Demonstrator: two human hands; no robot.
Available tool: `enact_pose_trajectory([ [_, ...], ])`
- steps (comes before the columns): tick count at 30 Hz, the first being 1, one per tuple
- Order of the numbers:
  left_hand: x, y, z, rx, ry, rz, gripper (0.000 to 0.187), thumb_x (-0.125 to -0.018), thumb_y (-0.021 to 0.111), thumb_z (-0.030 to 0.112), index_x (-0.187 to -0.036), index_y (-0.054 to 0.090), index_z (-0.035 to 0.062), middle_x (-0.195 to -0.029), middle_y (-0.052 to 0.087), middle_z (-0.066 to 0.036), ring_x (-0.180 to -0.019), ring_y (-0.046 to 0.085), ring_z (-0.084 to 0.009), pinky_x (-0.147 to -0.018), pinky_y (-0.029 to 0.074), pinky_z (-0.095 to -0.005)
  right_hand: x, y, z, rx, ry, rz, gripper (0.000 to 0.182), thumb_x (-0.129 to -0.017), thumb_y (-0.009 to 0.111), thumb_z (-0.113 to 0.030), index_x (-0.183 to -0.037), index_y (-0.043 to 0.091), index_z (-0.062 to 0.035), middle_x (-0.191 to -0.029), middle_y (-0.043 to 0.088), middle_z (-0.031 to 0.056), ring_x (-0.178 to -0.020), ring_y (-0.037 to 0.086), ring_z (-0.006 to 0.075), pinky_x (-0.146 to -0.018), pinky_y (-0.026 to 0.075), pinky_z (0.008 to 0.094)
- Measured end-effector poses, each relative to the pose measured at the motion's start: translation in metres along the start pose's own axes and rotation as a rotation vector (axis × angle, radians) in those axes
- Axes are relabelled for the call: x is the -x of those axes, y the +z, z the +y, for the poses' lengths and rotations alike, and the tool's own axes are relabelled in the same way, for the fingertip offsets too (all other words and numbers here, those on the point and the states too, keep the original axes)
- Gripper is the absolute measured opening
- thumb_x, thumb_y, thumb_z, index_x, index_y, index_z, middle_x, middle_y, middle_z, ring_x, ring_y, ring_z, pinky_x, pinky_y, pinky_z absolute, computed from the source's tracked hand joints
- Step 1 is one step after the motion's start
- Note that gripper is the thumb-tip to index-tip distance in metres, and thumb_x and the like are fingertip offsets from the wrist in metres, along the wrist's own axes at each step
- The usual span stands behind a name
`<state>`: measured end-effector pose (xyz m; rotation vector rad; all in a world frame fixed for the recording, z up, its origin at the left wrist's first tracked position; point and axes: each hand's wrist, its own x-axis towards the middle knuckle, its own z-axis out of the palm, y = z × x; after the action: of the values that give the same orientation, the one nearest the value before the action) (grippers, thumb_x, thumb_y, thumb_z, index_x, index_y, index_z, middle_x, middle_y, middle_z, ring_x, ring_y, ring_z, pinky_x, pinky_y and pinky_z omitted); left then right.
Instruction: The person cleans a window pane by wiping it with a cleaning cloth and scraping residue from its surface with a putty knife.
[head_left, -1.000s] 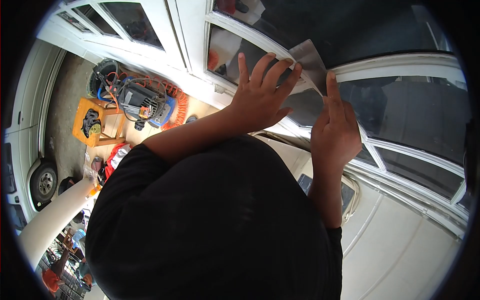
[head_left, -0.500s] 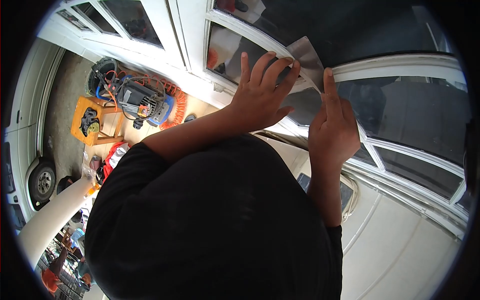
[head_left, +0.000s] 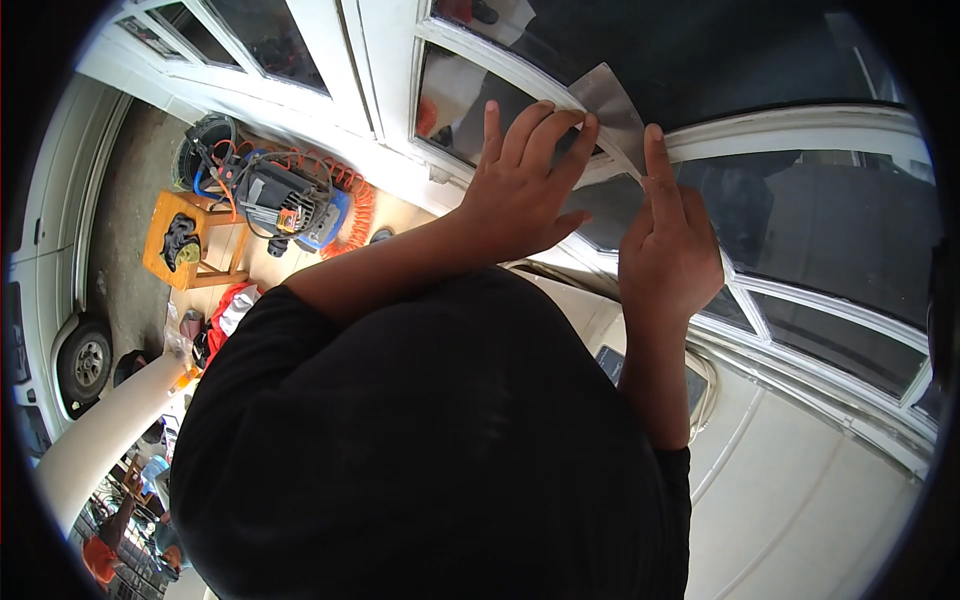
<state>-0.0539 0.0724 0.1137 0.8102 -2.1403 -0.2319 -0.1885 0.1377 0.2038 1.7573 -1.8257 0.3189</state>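
A thin grey sheet [head_left: 610, 108] with a pointed upper corner lies against the white window frame [head_left: 790, 135], between my two hands. My left hand [head_left: 525, 175] is spread over the frame's bars, its index and middle fingertips right at the sheet's left edge, thumb apart. My right hand [head_left: 668, 240] is at the sheet's lower right. Its index finger points up along the frame while the other fingers curl in, where the narrow lower end of the sheet runs to them. The exact grip there is hidden.
Dark glass panes [head_left: 800, 230] surround the frame. To the left, an air compressor [head_left: 290, 195] with a coiled orange hose [head_left: 358, 215] stands by a wooden stool [head_left: 155, 245] bearing dark items. A white vehicle [head_left: 45, 250] is parked beyond. People are at the lower left.
The sheet's top corner has shifted slightly up and left. My right index fingertip has moved a little upward; my left hand stays nearly in place.
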Motion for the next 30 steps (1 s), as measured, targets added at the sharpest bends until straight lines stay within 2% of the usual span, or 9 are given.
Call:
enact_pose_trajectory([
  [4, 0.000, 0.001, -0.001, 0.025, -0.014, 0.004, 0.091, -0.069, 0.081, 0.041, -0.142, 0.042, 0.0031, -0.139, 0.035, -0.017, -0.133, 0.032, -0.0400, -0.104, 0.024, -0.0702, 0.001, -0.001, 0.001, -0.012, -0.011, 0.008, 0.051, -0.086, 0.066, -0.004, -0.130, 0.063, -0.0292, -0.076, 0.067, -0.0035, -0.055, 0.061, 0.0091, -0.041, 0.043, 0.0263],
  [7, 0.000, 0.000, 0.000, 0.012, -0.003, 0.000, 0.090, -0.069, 0.081, 0.041, -0.144, 0.042, 0.0079, -0.139, 0.034, -0.018, -0.133, 0.031, -0.0403, -0.103, 0.024, -0.0715, 0.006, -0.007, 0.006, 0.004, 0.003, 0.041, 0.050, -0.086, 0.067, -0.004, -0.130, 0.064, -0.0278, -0.075, 0.067, -0.0028, -0.054, 0.061, 0.0100, -0.040, 0.042, 0.0266],
  [8, -0.001, -0.001, 0.002, 0.026, -0.005, -0.013, 0.088, -0.070, 0.081, 0.040, -0.145, 0.043, 0.0123, -0.139, 0.034, -0.018, -0.133, 0.031, -0.0408, -0.103, 0.024, -0.0723, 0.009, -0.008, 0.009, 0.004, -0.003, 0.041, 0.050, -0.086, 0.067, -0.004, -0.130, 0.064, -0.0278, -0.075, 0.067, -0.0028, -0.054, 0.061, 0.0100, -0.040, 0.042, 0.0266],
  [10, -0.001, -0.001, 0.005, 0.043, -0.009, -0.024, 0.087, -0.071, 0.081, 0.040, -0.145, 0.043, 0.0167, -0.139, 0.033, -0.018, -0.133, 0.030, -0.0413, -0.102, 0.024, -0.0731, 0.014, -0.012, 0.016, 0.015, 0.063, 0.018, 0.067, -0.077, 0.066, 0.002, -0.134, 0.060, -0.0340, -0.077, 0.063, -0.0042, -0.057, 0.060, 0.0114, -0.042, 0.045, 0.0282],
  [12, -0.002, -0.001, 0.005, 0.038, -0.013, -0.049, 0.084, -0.072, 0.081, 0.039, -0.146, 0.044, 0.0234, -0.139, 0.032, -0.018, -0.132, 0.029, -0.0423, -0.102, 0.024, -0.0740, 0.014, -0.017, 0.016, 0.021, 0.062, 0.003, 0.067, -0.078, 0.065, 0.002, -0.134, 0.060, -0.0333, -0.076, 0.063, -0.0041, -0.056, 0.060, 0.0111, -0.042, 0.045, 0.0280],
  [22, -0.001, -0.001, 0.005, 0.021, -0.001, -0.053, 0.082, -0.072, 0.081, 0.041, -0.145, 0.045, 0.0278, -0.140, 0.032, -0.018, -0.133, 0.028, -0.0433, -0.104, 0.023, -0.0729, 0.016, -0.027, 0.015, 0.070, 0.072, -0.066, 0.065, -0.078, 0.067, 0.000, -0.134, 0.060, -0.0326, -0.075, 0.062, -0.0047, -0.055, 0.059, 0.0104, -0.041, 0.045, 0.0288],
  [26, 0.002, 0.001, 0.003, 0.004, 0.001, -0.064, 0.081, -0.072, 0.080, 0.041, -0.144, 0.046, 0.0294, -0.141, 0.033, -0.018, -0.133, 0.028, -0.0432, -0.104, 0.024, -0.0725, 0.020, -0.020, 0.015, 0.053, 0.059, -0.025, 0.065, -0.078, 0.067, 0.000, -0.134, 0.060, -0.0327, -0.073, 0.061, -0.0049, -0.055, 0.059, 0.0104, -0.042, 0.045, 0.0286],
  [28, 0.001, 0.002, 0.002, -0.003, 0.004, -0.061, 0.080, -0.072, 0.080, 0.041, -0.144, 0.046, 0.0295, -0.141, 0.033, -0.018, -0.133, 0.028, -0.0432, -0.104, 0.024, -0.0725, 0.020, -0.022, 0.012, 0.083, 0.082, -0.053, 0.050, -0.088, 0.067, -0.007, -0.132, 0.061, -0.0301, -0.075, 0.068, -0.0016, -0.056, 0.063, 0.0119, -0.041, 0.045, 0.0281],
  [30, 0.001, 0.002, 0.002, -0.005, 0.008, -0.052, 0.080, -0.073, 0.080, 0.042, -0.144, 0.047, 0.0286, -0.141, 0.033, -0.018, -0.133, 0.028, -0.0433, -0.103, 0.025, -0.0726, 0.017, -0.021, 0.011, 0.082, 0.091, -0.068, 0.049, -0.089, 0.067, -0.007, -0.132, 0.061, -0.0300, -0.076, 0.068, -0.0014, -0.057, 0.064, 0.0120, -0.041, 0.046, 0.0280],
])
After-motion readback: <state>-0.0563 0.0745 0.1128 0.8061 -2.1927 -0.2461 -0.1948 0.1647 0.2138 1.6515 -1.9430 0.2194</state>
